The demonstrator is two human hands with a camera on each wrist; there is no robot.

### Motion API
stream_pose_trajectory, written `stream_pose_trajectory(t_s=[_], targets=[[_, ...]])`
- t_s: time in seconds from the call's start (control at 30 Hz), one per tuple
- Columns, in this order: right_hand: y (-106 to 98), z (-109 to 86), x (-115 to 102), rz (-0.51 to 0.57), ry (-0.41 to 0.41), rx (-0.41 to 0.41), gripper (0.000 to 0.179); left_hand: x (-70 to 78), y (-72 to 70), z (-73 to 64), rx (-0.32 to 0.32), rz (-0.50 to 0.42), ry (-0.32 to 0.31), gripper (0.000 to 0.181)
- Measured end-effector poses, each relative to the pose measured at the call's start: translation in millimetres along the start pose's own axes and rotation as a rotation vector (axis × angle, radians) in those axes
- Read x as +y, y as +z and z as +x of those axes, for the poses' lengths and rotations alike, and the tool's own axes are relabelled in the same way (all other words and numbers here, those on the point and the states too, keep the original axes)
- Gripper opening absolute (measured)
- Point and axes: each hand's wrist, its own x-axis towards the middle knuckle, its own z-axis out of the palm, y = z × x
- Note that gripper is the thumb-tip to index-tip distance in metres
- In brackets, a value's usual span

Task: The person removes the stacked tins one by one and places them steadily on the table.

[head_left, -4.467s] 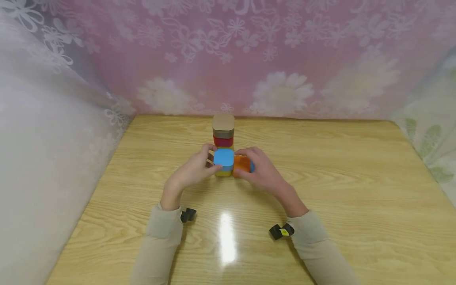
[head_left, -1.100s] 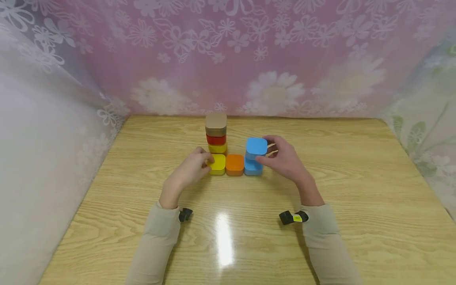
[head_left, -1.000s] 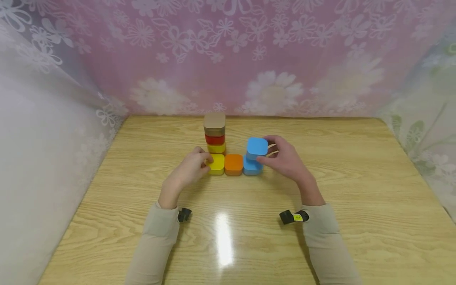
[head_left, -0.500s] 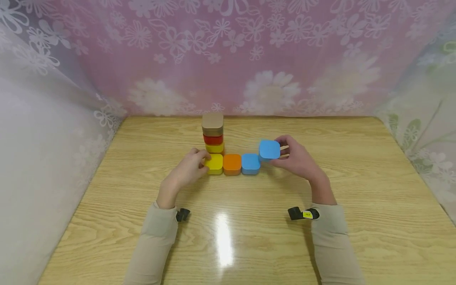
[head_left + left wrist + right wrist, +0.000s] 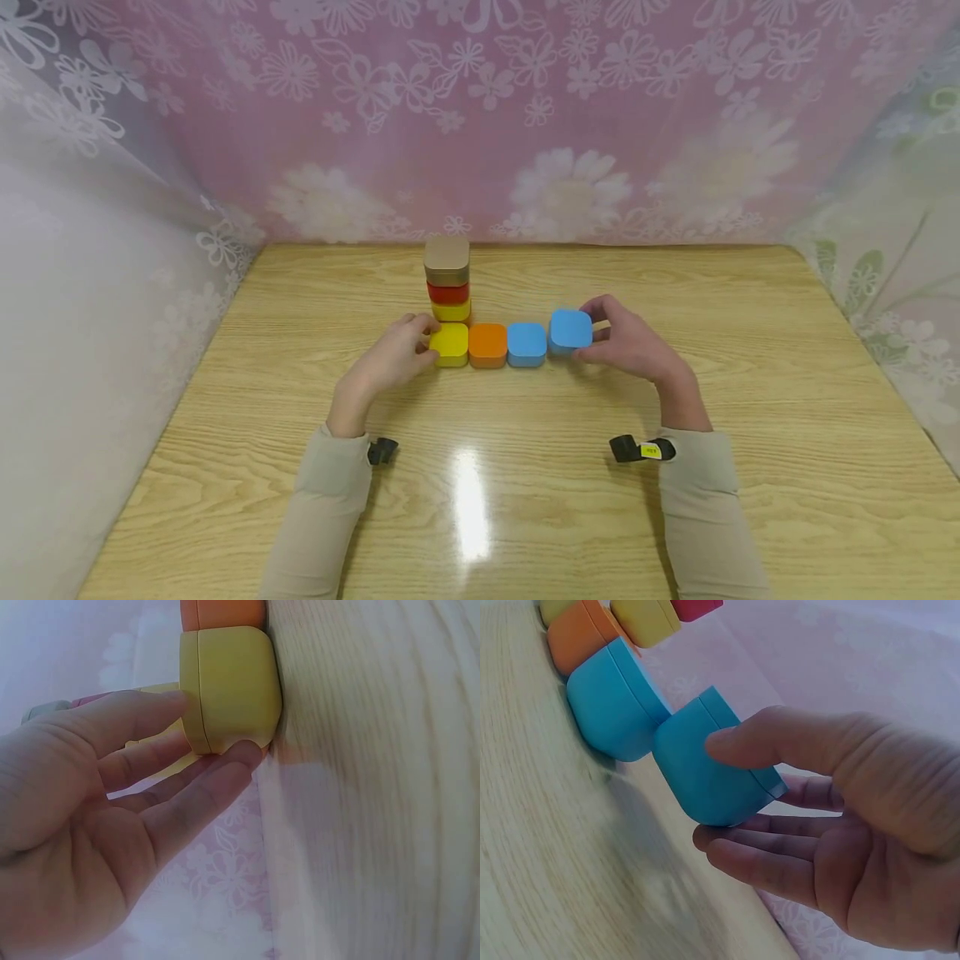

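My right hand (image 5: 632,343) pinches a small blue lidded box (image 5: 571,330) with rounded corners, thumb on the near side and fingers on the far side. In the right wrist view this box (image 5: 712,769) is tilted and raised off the tabletop, beside a second blue box (image 5: 619,705). That second box ends a row with an orange box (image 5: 488,346) and a yellow box (image 5: 450,345). At the left end my left hand (image 5: 390,354) holds the yellow box, thumb and fingertips against its lid edge and side in the left wrist view.
Behind the yellow box rises a stack with a gold-brown box (image 5: 447,260) on top, a red box (image 5: 448,293) and a yellow one (image 5: 451,312) below. The wooden table (image 5: 525,467) meets a pink floral curtain (image 5: 465,125) at the back.
The blue box has left the top of the yellow box, passed rightward over the other blue box in my right hand, and come lower beyond it. My left hand stays at the yellow box.
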Motion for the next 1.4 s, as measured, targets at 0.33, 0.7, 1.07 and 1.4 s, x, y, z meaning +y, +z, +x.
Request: stream_pose_trajectory(t_s=[0.33, 0.7, 1.07, 1.4], targets=[[2, 2.2, 0, 0.003, 0.014, -0.023, 0.065, 0.1, -0.6, 0.6, -0.017, -0.019, -0.011, 0.043], [4, 6.4, 4, 0.038, 0.015, -0.051, 0.065, -0.4, -1.1, 0.3, -0.009, -0.025, -0.013, 0.042], [4, 8.0, 9, -0.036, -0.014, -0.041, 0.064, 0.6, -0.9, 1.2, -0.006, -0.042, 0.003, 0.042], [7, 9.3, 13, -0.046, -0.02, -0.041, 0.064, -0.1, 0.2, 1.8, -0.008, -0.052, -0.004, 0.042]])
